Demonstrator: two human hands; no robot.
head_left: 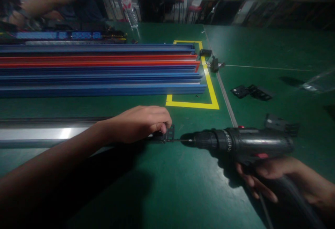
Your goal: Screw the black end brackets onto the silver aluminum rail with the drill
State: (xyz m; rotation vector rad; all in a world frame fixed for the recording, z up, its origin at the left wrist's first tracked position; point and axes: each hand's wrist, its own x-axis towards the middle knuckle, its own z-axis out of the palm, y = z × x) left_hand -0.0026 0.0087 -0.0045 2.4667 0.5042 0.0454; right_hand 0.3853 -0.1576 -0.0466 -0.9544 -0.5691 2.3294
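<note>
My right hand (274, 173) is wrapped round the handle of a black power drill (248, 140), which lies level and points left. Its thin bit (184, 140) reaches to the lower corner of a small black end piece (171, 131); whether it sits in a screw I cannot make out. With fingers closed, my left hand (146, 122) grips that end piece at the right end of a long silver metal profile (52, 133). The hand and forearm cover part of the profile and the joint.
Blue profiles (104, 91) and red profiles (104, 61) lie behind, their ends inside yellow tape (193, 106). Loose black parts (251, 92) lie at right on the green table (167, 187). A plastic bottle (128, 7) stands at the back; a person's arm (44, 0) shows beyond.
</note>
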